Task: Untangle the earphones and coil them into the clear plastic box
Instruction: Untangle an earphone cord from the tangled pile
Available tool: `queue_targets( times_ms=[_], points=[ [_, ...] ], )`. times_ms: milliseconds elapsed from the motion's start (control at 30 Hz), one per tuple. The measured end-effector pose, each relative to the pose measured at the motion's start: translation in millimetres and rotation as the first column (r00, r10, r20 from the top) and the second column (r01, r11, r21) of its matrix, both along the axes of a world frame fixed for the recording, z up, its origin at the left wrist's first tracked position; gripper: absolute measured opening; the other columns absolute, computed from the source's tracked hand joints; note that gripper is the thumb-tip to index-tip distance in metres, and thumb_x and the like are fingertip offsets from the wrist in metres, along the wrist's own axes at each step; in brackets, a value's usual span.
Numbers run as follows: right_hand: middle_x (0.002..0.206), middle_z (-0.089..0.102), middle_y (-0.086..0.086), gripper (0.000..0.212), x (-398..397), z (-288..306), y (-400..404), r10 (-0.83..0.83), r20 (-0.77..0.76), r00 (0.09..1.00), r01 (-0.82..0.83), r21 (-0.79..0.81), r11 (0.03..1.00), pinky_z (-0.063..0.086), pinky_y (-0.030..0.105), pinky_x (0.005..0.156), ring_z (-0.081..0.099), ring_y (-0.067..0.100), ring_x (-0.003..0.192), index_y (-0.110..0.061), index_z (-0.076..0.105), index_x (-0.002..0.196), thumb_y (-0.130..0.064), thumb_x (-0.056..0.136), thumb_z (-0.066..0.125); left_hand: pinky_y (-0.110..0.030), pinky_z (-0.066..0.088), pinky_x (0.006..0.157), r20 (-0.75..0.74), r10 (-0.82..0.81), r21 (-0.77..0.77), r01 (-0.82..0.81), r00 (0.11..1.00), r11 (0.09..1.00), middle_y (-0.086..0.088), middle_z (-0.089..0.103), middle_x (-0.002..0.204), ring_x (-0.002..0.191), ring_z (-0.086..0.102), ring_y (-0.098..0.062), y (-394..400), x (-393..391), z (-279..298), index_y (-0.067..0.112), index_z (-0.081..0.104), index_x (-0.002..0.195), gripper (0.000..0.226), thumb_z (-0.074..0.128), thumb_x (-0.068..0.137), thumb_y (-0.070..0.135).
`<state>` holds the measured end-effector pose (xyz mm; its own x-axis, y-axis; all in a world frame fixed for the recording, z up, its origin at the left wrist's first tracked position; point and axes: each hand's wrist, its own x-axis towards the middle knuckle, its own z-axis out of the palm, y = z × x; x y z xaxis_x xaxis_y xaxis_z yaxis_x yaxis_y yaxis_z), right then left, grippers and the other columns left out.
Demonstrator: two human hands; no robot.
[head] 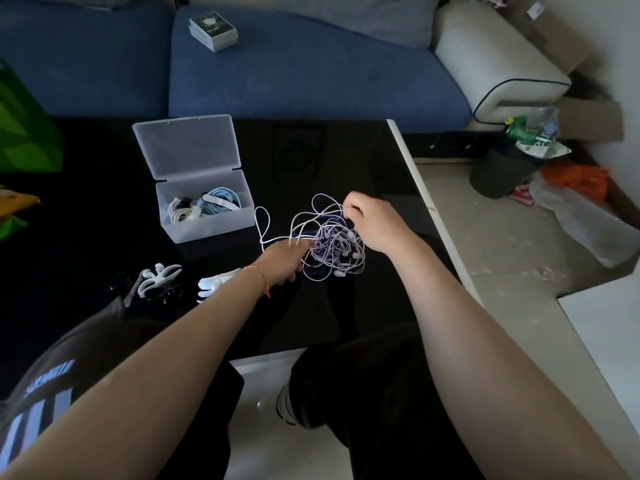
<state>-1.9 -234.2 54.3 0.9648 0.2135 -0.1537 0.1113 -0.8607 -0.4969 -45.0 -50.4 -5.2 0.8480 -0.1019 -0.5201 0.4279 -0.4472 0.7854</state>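
A tangled heap of white and purple earphones (334, 242) lies on the black glass table (346, 161), with one white loop trailing left toward the box. My left hand (282, 259) rests at the heap's left side, its fingers curled into the cords. My right hand (372, 221) is at the heap's upper right and pinches a cord at its fingertips. The clear plastic box (207, 225) stands open to the left of the heap, lid tilted back; a coiled light-blue earphone and a coiled white one lie inside.
White plastic cable winders (157, 278) and another (214, 282) lie on the table near my left forearm. A blue sofa (311, 74) with a small box (213, 31) lies behind. A bin (502, 171) and litter stand on the floor at right.
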Motion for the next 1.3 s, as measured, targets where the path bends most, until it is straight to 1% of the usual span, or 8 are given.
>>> queue_targets(
  times_ms=[300, 533, 667, 800, 967, 1033, 1200, 1300],
  points=[
    [0.077, 0.052, 0.005, 0.012, 2, -10, -3, -0.085, 0.066, 0.994, 0.1, -0.283, 0.954, 0.039, 0.041, 0.052, 0.05, 0.022, 0.06, -0.017, 0.035, 0.102, -0.005, 0.102, 0.034, -0.023, 0.036, 0.051, 0.008, 0.035, -0.056, -0.035, 0.999, 0.998, -0.001, 0.054, 0.078, 0.059, 0.048, -0.013, -2, 1, -3, 0.022, 0.06, 0.126, 0.039, 0.037, 0.103, 0.043],
    [0.076, 0.055, 0.0, 0.02, 7, 7, 6, -0.195, -0.034, 0.98, 0.198, 0.203, 0.959, 0.04, 0.031, 0.062, 0.049, 0.015, 0.065, -0.009, 0.058, 0.093, -0.018, 0.099, 0.041, -0.019, 0.026, 0.039, 0.01, 0.207, -0.181, -0.201, 0.978, 0.963, 0.004, 0.041, 0.058, 0.039, 0.035, -0.005, -1, 5, 4, 0.023, 0.07, 0.106, 0.03, 0.042, 0.1, 0.031],
    [0.066, 0.063, 0.008, 0.018, 0, 27, 19, -0.194, -0.256, 0.947, 0.309, 0.56, 0.769, 0.055, 0.034, 0.077, 0.064, 0.022, 0.067, -0.008, 0.056, 0.077, -0.011, 0.089, 0.042, -0.017, 0.024, 0.037, 0.044, 0.34, -0.254, -0.319, 0.939, 0.913, 0.006, 0.037, 0.052, 0.037, 0.032, -0.006, 11, 2, 19, 0.019, 0.072, 0.099, 0.027, 0.046, 0.098, 0.027],
    [0.046, 0.036, 0.0, 0.024, -6, 46, 29, -0.106, -0.416, 0.903, 0.396, 0.712, 0.58, 0.03, 0.023, 0.042, 0.03, 0.011, 0.036, -0.01, 0.046, 0.073, -0.007, 0.095, 0.037, -0.021, 0.03, 0.043, 0.143, 0.375, -0.224, -0.34, 0.916, 0.914, 0.008, 0.045, 0.055, 0.046, 0.037, -0.008, 32, -8, 33, 0.023, 0.065, 0.103, 0.014, 0.067, 0.09, 0.026],
    [0.07, 0.057, 0.001, 0.024, -7, 44, 28, -0.527, -0.091, 0.845, 0.5, 0.487, 0.716, 0.034, 0.028, 0.052, 0.053, 0.018, 0.063, -0.008, 0.067, 0.086, -0.016, 0.096, 0.046, -0.019, 0.02, 0.038, 0.029, 0.445, -0.283, -0.419, 0.895, 0.863, 0.002, 0.03, 0.062, 0.043, 0.024, -0.008, 64, -33, 34, 0.018, 0.048, 0.092, 0.012, 0.057, 0.093, 0.026],
    [0.083, 0.065, 0.008, 0.028, -7, 39, 30, -0.474, -0.041, 0.88, 0.457, 0.347, 0.819, 0.042, 0.031, 0.06, 0.061, 0.024, 0.076, 0.0, 0.069, 0.094, -0.017, 0.098, 0.048, -0.018, 0.017, 0.038, -0.062, 0.484, -0.326, -0.476, 0.873, 0.817, 0.004, 0.028, 0.057, 0.041, 0.021, -0.007, 73, -38, 39, 0.019, 0.044, 0.082, 0.022, 0.046, 0.097, 0.034],
    [0.062, 0.049, 0.005, 0.034, -3, 26, 45, -0.395, -0.02, 0.918, 0.393, 0.165, 0.905, 0.032, 0.028, 0.05, 0.047, 0.019, 0.055, -0.008, 0.051, 0.064, -0.015, 0.097, 0.048, -0.017, 0.018, 0.037, -0.067, 0.395, -0.169, -0.4, 0.916, 0.901, 0.005, 0.03, 0.051, 0.038, 0.022, -0.008, 86, -37, 43, 0.015, 0.049, 0.076, 0.031, 0.042, 0.1, 0.032],
    [0.102, 0.057, 0.016, 0.024, -1, 18, 52, -0.401, -0.009, 0.916, 0.4, 0.098, 0.911, 0.039, 0.03, 0.065, 0.057, 0.029, 0.091, -0.001, 0.064, 0.09, -0.017, 0.097, 0.049, -0.018, 0.021, 0.037, -0.114, 0.256, -0.029, -0.26, 0.96, 0.965, 0.006, 0.033, 0.046, 0.038, 0.025, -0.009, 91, -44, 37, 0.01, 0.061, 0.076, 0.033, 0.047, 0.099, 0.027]
  ],
)
